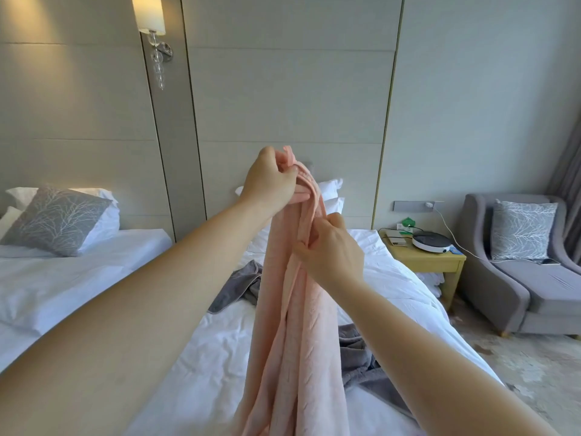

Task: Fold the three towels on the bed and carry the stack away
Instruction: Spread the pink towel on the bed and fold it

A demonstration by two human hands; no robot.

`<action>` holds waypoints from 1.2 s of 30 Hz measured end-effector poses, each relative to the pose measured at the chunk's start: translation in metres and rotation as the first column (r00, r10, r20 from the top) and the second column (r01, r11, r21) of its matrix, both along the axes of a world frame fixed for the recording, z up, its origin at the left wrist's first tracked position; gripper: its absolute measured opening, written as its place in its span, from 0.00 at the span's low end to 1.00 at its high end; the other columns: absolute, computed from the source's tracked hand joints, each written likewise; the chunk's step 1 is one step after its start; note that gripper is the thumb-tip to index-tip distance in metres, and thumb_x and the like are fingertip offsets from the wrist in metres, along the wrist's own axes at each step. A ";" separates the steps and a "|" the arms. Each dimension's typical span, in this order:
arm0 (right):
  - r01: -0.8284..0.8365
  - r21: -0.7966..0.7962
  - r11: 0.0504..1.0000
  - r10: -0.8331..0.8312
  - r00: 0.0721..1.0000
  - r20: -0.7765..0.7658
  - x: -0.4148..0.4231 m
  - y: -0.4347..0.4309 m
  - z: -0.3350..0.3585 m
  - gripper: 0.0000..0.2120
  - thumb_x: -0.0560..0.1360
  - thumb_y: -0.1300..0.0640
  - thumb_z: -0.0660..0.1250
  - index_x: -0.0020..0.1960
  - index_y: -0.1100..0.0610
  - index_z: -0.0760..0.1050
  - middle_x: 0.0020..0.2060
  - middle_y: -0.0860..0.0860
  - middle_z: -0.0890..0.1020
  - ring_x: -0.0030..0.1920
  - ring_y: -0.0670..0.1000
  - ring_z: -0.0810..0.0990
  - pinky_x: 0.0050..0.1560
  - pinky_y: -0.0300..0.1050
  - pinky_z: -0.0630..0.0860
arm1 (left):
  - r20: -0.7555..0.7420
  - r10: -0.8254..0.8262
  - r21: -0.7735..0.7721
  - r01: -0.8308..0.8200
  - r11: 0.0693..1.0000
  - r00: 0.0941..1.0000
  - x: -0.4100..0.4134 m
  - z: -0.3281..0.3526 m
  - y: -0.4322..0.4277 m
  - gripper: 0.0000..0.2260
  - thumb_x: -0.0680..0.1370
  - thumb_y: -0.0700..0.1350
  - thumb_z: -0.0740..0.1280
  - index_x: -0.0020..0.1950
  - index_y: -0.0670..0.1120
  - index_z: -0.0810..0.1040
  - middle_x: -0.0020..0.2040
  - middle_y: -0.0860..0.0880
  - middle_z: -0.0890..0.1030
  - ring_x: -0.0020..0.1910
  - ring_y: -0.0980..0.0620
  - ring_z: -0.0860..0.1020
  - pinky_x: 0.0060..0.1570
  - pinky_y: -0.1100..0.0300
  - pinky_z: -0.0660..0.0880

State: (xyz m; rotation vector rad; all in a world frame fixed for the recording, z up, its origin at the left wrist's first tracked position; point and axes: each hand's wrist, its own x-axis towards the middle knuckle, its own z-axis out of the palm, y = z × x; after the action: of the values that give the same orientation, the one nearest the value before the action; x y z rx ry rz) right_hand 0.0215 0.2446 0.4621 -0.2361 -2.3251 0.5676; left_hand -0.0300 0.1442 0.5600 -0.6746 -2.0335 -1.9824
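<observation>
Left hand [270, 180] pinches top edge of pink towel [295, 325] held up over bed [213, 347]; right hand [333, 250] grips its edge lower down; two grey towels [234, 286] lie crumpled on bed

— How many towels can you see?
— Three: one pink towel [298, 341] and two grey towels [237, 286] [361, 363].
— And the furniture?
— Two beds [63, 278] [393, 278], one armchair [518, 287], one bedside table [430, 262], one wall lamp [151, 20].
— Cushions?
— Two patterned grey cushions [56, 220] [522, 229]. Two hands [270, 180] [333, 250] too.
</observation>
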 end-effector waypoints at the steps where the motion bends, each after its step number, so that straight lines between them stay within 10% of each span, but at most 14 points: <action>1: 0.006 0.004 1.000 -0.006 1.000 0.011 -0.001 0.001 -0.003 0.10 0.69 0.49 0.64 0.35 0.52 0.65 0.43 0.46 0.70 0.32 0.51 0.72 0.27 0.40 0.64 | -0.012 0.018 0.031 -0.017 0.999 1.000 -0.002 -0.001 -0.003 0.05 0.79 0.37 0.61 0.55 0.42 0.69 0.48 0.48 0.75 0.35 0.52 0.84 0.31 0.62 0.79; 8: -0.288 -0.208 0.935 0.276 0.957 -0.086 0.009 0.023 -0.008 0.08 0.70 0.57 0.65 0.33 0.58 0.72 0.33 0.48 0.72 0.30 0.44 0.70 0.31 0.36 0.65 | 0.027 0.151 0.097 -0.153 0.983 0.988 -0.025 -0.006 -0.036 0.04 0.80 0.39 0.61 0.54 0.42 0.69 0.53 0.42 0.76 0.44 0.46 0.84 0.39 0.58 0.82; 14: -0.387 -0.873 0.296 0.379 0.887 -0.264 0.021 0.048 0.049 0.07 0.60 0.55 0.65 0.36 0.58 0.74 0.36 0.55 0.70 0.40 0.54 0.69 0.37 0.46 0.64 | 0.003 0.247 0.218 -0.241 0.946 0.969 -0.035 0.001 -0.056 0.11 0.73 0.38 0.67 0.55 0.40 0.77 0.57 0.42 0.79 0.47 0.51 0.82 0.39 0.63 0.80; 19: -0.385 -0.823 0.418 0.552 0.827 -0.107 0.026 0.039 0.036 0.07 0.61 0.57 0.62 0.37 0.60 0.70 0.33 0.54 0.67 0.37 0.53 0.64 0.36 0.46 0.60 | -0.230 0.410 -0.369 -0.469 0.802 0.882 -0.031 -0.010 -0.061 0.21 0.67 0.51 0.67 0.60 0.51 0.76 0.64 0.48 0.72 0.60 0.48 0.73 0.62 0.52 0.70; 21: -0.420 -0.813 0.404 0.617 0.781 -0.097 0.026 0.037 0.030 0.05 0.63 0.58 0.62 0.37 0.59 0.69 0.33 0.54 0.66 0.36 0.51 0.63 0.36 0.45 0.59 | -0.355 0.142 -0.531 -0.324 0.783 0.924 -0.021 -0.023 -0.052 0.30 0.64 0.61 0.65 0.66 0.55 0.72 0.71 0.51 0.67 0.68 0.51 0.68 0.69 0.51 0.63; 24: -0.463 -0.799 0.383 0.679 0.727 -0.096 0.026 0.035 0.024 0.03 0.64 0.60 0.62 0.37 0.59 0.72 0.33 0.54 0.68 0.36 0.50 0.64 0.36 0.44 0.60 | -0.132 -0.278 -0.739 0.093 0.667 0.951 -0.006 -0.053 -0.035 0.35 0.65 0.74 0.55 0.67 0.58 0.70 0.63 0.57 0.76 0.65 0.55 0.70 0.72 0.51 0.58; 28: -0.479 -0.775 0.411 0.678 0.729 -0.091 0.029 0.046 0.016 0.08 0.66 0.59 0.63 0.41 0.63 0.74 0.37 0.56 0.69 0.40 0.54 0.66 0.41 0.44 0.63 | -0.014 -0.406 -0.599 0.317 0.735 0.914 -0.008 -0.075 -0.026 0.35 0.66 0.74 0.61 0.42 0.40 0.78 0.33 0.54 0.72 0.35 0.59 0.70 0.40 0.68 0.69; 32: -0.499 -0.711 0.496 0.690 0.723 -0.026 0.039 0.051 -0.003 0.09 0.68 0.55 0.71 0.44 0.60 0.78 0.38 0.56 0.78 0.41 0.53 0.76 0.46 0.46 0.72 | -0.108 -0.384 -0.455 0.298 0.839 0.917 -0.014 -0.071 -0.017 0.08 0.75 0.52 0.69 0.40 0.48 0.80 0.35 0.55 0.78 0.36 0.61 0.73 0.41 0.68 0.69; 36: -0.429 -0.618 0.659 0.594 0.801 0.077 0.048 0.048 -0.037 0.06 0.66 0.55 0.76 0.38 0.49 0.80 0.47 0.53 0.81 0.49 0.51 0.81 0.57 0.49 0.75 | -0.256 -0.203 -0.335 0.110 0.936 0.945 -0.019 -0.064 -0.013 0.06 0.76 0.48 0.69 0.39 0.52 0.79 0.35 0.59 0.79 0.36 0.69 0.75 0.42 0.75 0.68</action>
State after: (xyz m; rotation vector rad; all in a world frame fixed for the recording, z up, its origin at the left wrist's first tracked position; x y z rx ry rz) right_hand 0.0691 0.2921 0.4251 0.1045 -2.4140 1.6401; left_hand -0.0489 0.1315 0.4958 -1.1550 -2.1870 -1.5260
